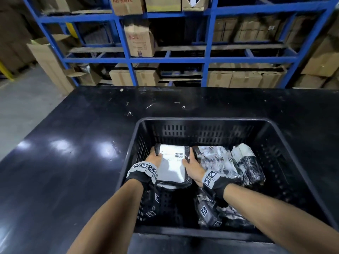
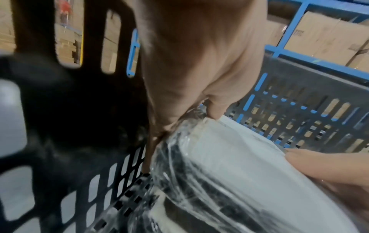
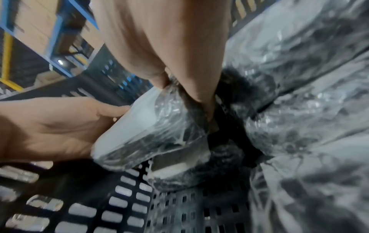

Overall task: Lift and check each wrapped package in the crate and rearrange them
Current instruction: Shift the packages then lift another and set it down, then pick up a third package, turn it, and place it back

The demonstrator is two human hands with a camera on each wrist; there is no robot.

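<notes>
a black slotted crate (image 1: 286, 136) stood on a glossy black worktop (image 1: 73, 143), at its near right. inside the crate's left half, the person held a wrapped package (image 1: 172, 165), a flat dark parcel under clear film with a white barcoded label facing up. the left hand (image 1: 153, 157) gripped its left edge, the thumb on the label face and the fingers (image 2: 153, 146) curled down the side between the parcel and the crate's left wall. the right hand (image 1: 192, 166) gripped the opposite edge, its thumb lying on the label and its fingers tucked into the gap beside the neighbouring parcels. so both grips were clamped on that same package, one on each side. in the right wrist view the package (image 3: 151, 130) looked raised at its near end, with the perforated crate floor (image 3: 179, 209) showing below it; whether its far end was resting on anything could not be told.

to the right lay other wrapped packages (image 1: 216, 162), crinkled in shiny film, filling the right half of the crate, one of them (image 1: 247, 164) leaning by the right wall. another (image 1: 229, 215) lay at the near right under the right forearm.

behind the worktop stood blue shelving (image 1: 209, 59) stacked with cardboard boxes (image 1: 140, 43).
</notes>
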